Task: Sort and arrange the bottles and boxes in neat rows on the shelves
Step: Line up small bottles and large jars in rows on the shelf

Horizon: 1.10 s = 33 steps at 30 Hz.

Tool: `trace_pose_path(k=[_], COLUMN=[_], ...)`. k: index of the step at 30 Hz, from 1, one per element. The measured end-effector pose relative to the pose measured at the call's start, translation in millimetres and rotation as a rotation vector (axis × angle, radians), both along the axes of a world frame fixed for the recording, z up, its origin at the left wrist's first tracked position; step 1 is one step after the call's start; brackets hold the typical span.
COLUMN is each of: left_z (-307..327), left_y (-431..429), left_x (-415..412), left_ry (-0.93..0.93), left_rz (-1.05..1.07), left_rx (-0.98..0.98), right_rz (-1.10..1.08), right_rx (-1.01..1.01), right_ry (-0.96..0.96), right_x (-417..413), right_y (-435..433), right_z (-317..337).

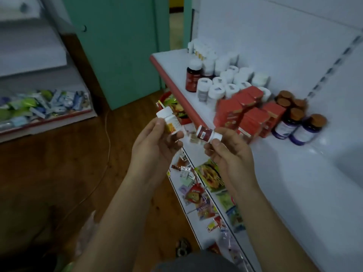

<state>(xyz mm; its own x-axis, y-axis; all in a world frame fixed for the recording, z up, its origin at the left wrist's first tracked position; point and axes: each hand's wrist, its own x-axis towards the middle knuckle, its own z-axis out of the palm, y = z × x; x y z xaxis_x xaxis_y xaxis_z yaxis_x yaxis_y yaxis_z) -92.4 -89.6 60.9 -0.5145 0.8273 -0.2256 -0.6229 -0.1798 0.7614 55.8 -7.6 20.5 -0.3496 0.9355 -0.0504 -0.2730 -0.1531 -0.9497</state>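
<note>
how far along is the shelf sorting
Partly done. White-capped bottles stand clustered on the shelf, purple bottles beside the red boxes. In hand: left hand holds a white bottle, right hand a dark red bottle. Left: shelving both and straightening the boxes, which look uneven.

- A teal door [117,46] fills 11 to 12 o'clock, with a small round knob [84,28] near its left edge.
- A brown wooden floor [59,163] spreads from 9 to 7 o'clock.
- A thin white cable [107,134] trails over the floor, left of centre.
- A heap of blue, white and green packets [43,105] lies at 9 o'clock.
- A red basket [183,120] holding bright packets sits just above centre.
- Loose colourful snack packets [208,177] lie scattered at 5 o'clock.
</note>
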Motion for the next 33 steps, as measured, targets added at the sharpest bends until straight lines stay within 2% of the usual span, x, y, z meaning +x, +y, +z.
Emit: trace_pose_path(k=[6, 11, 17, 21, 23, 25, 30, 33], left_z=[-0.7, -26.0, -41.8, -35.4, -31.8, -33.8, -47.7, -56.2], left_y=[82.7, 174.0, 303.1, 396.6, 439.5, 477.5, 557.8, 597.4], left_x=[-147.4, -280.4, -436.5, -486.6, -491.2, -491.1, -486.4, -484.0], left_ry=[-0.063, -0.074, -0.038, -0.061, -0.085, -0.091, 0.134, 0.304], left_rz=[0.095, 0.04, -0.133, -0.293, -0.404, -0.507, -0.707, -0.799], left_rx=[0.103, 0.117, 0.04, -0.002, -0.029, -0.048, -0.097, -0.132], right_rz=[0.055, -0.064, -0.436, -0.727, -0.836, -0.894, -0.795, -0.709], right_rx=[0.013, -0.038, -0.017, 0.045, 0.071, 0.112, 0.305, 0.392], right_ry=[-0.018, -0.036, -0.141, -0.2, -0.295, -0.47, -0.985, -1.183], right_x=[-162.5, -275.6, -388.4, -411.5, -410.5, -406.9, -404.6, -404.3], right_y=[93.3, 179.1, 298.4, 365.1, 395.5, 425.8, 492.3, 519.5], right_z=[7.2, -23.6, -48.3, -31.3, -28.7, -30.5, -35.3, -34.7])
